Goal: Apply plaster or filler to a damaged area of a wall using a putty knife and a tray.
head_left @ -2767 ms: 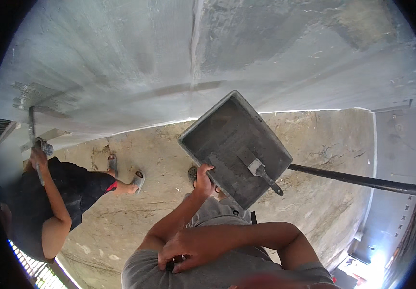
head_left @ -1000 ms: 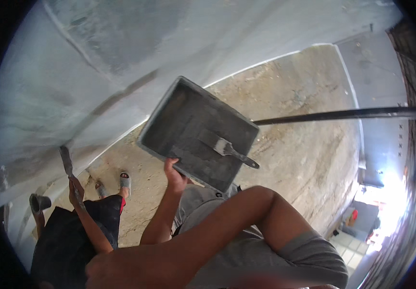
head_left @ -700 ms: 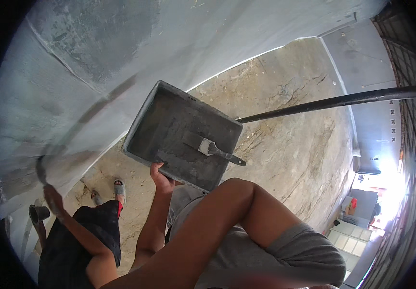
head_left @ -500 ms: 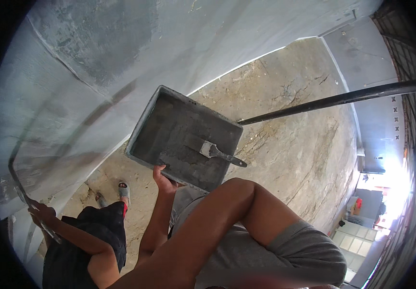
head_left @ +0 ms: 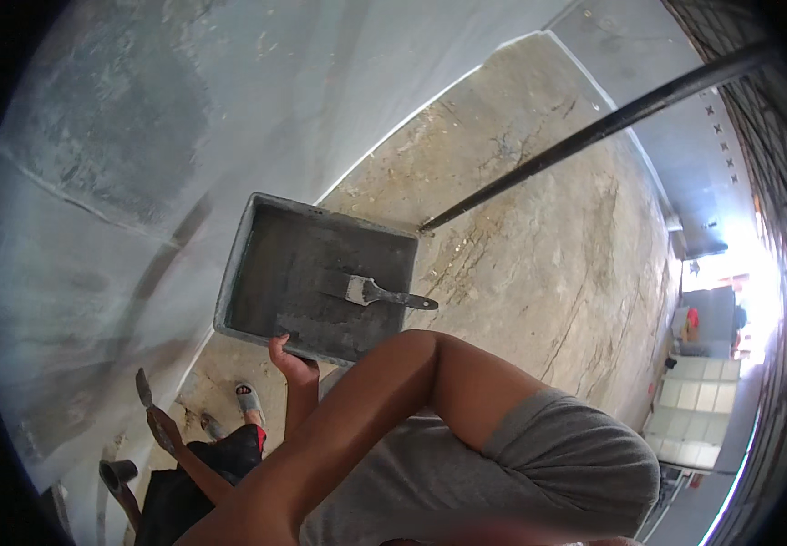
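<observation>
My left hand (head_left: 295, 364) grips the near rim of a grey rectangular tub (head_left: 229, 282), its thumb over the edge and the other fingers hidden below. Dark grey wet paste (head_left: 298, 255) covers the tub's bottom. A flat paintbrush (head_left: 380, 293) lies in the paste, its bristles to the left and its dark handle reaching over the right rim. My right arm (head_left: 384, 382) bends at the elbow in front of the tub. Its forearm crosses my left forearm and leaves the picture at the lower left, so the right hand is out of sight.
At lower left, a co-worker in dark clothes (head_left: 170, 500) holds a narrow flat-bladed tool (head_left: 145, 389) by the grey plastered wall (head_left: 257, 100). A black pole (head_left: 575, 155) slants from beside the tub to the upper right. The concrete floor (head_left: 539, 264) is cracked.
The tub with the brush and my left hand has shifted left in the picture and turned slightly. The co-worker's hands have moved right and apart. The whole view has swung a little.
</observation>
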Demonstrator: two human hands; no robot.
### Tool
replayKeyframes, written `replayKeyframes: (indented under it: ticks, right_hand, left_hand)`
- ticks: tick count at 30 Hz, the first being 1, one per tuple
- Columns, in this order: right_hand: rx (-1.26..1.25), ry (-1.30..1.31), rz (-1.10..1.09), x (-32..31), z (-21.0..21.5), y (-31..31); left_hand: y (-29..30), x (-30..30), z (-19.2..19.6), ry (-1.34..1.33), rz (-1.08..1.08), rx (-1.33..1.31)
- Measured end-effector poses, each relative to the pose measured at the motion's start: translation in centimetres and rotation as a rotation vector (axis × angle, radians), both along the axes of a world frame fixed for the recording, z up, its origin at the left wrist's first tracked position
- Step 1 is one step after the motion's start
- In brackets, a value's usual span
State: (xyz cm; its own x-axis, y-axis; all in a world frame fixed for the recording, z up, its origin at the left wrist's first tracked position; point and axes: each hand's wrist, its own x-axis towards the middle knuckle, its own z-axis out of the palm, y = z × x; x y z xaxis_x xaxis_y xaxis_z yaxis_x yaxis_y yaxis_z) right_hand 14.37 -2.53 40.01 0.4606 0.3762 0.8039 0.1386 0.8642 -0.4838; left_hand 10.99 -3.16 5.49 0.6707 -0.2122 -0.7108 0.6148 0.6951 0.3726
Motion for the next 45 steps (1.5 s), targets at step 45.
replayKeyframes:
  ticks: [45]
  right_hand:
    - [0.238,0.021,0.545,-2.8,3.9,-0.4]
  left_hand:
    - [0.0,-0.9,-0.2,0.003,0.018,0.060]
